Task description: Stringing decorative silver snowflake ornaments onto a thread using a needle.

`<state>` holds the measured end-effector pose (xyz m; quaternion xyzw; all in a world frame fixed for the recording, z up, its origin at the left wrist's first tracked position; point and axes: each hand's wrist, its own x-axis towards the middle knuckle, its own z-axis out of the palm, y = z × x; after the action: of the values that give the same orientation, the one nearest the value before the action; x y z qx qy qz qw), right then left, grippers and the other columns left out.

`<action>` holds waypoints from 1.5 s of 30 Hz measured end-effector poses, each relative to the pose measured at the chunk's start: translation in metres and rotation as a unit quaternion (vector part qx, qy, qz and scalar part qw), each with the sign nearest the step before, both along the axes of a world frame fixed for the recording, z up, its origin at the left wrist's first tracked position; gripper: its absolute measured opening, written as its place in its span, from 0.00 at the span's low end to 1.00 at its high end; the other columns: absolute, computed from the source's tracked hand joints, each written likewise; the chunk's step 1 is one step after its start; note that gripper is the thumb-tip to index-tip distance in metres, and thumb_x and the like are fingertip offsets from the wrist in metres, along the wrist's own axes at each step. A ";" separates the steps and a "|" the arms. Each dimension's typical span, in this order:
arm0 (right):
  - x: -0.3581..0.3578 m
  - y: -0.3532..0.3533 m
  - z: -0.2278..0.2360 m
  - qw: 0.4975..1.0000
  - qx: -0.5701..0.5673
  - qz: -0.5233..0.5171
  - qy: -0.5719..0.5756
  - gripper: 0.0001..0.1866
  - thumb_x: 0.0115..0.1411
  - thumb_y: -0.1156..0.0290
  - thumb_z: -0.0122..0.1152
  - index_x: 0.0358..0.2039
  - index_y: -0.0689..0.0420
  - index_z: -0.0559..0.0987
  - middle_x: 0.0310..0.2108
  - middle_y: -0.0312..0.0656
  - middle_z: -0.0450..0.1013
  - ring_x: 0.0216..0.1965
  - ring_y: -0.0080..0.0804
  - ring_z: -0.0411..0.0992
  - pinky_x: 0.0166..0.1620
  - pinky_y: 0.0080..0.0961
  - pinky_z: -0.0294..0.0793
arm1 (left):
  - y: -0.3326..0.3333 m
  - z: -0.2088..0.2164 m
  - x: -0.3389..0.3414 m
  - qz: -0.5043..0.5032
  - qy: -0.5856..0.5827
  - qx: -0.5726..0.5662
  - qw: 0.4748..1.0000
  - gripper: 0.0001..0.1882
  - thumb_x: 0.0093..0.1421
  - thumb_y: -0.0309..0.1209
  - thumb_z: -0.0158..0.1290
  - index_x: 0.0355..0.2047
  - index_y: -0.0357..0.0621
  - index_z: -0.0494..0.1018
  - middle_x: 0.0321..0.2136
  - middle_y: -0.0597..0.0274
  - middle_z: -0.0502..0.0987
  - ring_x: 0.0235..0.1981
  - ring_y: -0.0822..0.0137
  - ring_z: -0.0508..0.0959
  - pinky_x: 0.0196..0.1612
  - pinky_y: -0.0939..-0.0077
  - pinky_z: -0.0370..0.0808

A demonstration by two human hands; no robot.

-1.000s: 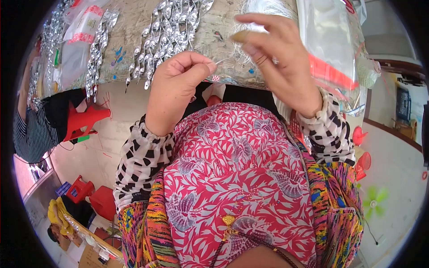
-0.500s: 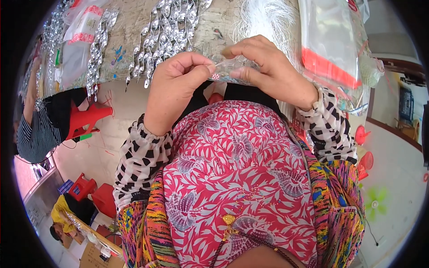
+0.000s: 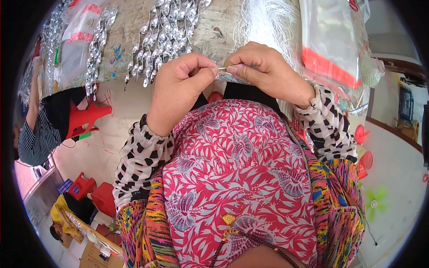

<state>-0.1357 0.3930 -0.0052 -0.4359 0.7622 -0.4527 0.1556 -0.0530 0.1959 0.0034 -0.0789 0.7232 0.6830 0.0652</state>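
I have a thin pale strand (image 3: 222, 68) stretched between the two hands, near the front edge of the surface (image 3: 219, 18). The left hand (image 3: 183, 85) pinches it between thumb and forefinger, and the right hand (image 3: 270, 70) pinches it just beside, so each grip is closed on it with a short stretch showing; from here it looks too fine for me to tell thread from wire. Past the fingertips, to the left, I see twisted silver strips (image 3: 167, 38) spread on the surface; to the right lies a bundle of white threads (image 3: 268, 20), then clear plastic bags (image 3: 326, 29) with a red band. Farther left, I make out a co-worker (image 3: 35, 138) in a striped top beside a red stool (image 3: 89, 118).
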 end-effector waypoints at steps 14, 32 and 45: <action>0.005 0.007 -0.001 0.993 0.014 0.006 -0.113 0.08 0.62 0.72 0.51 0.38 0.62 0.75 0.32 0.39 0.73 0.36 0.26 0.71 0.44 0.21 0.68 | -0.002 0.003 -0.003 -0.006 -0.048 0.013 0.999 0.05 0.56 0.26 0.55 0.30 0.35 0.75 0.21 0.71 0.73 0.23 0.82 0.68 0.27 0.87 0.66; 0.011 -0.019 -0.008 0.917 -0.240 -0.043 -0.315 0.10 0.61 0.75 0.50 0.41 0.60 0.75 0.54 0.51 0.67 0.36 0.28 0.76 0.40 0.25 0.76 | -0.005 -0.001 0.002 0.052 -0.019 0.091 0.994 0.07 0.58 0.26 0.54 0.37 0.38 0.75 0.25 0.69 0.75 0.24 0.81 0.71 0.26 0.89 0.68; 0.016 -0.020 0.006 0.981 0.038 0.027 0.188 0.13 0.54 0.74 0.57 0.42 0.57 0.73 0.44 0.44 0.72 0.38 0.42 0.74 0.37 0.33 0.73 | -0.019 -0.007 0.001 0.020 -0.070 0.138 0.988 0.06 0.58 0.28 0.54 0.34 0.39 0.75 0.25 0.71 0.74 0.23 0.82 0.69 0.28 0.88 0.66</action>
<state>-0.1197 0.3727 0.0007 -0.5270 0.7828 -0.3288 0.0383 -0.0518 0.1768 -0.0040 -0.1309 0.6138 0.7704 0.1121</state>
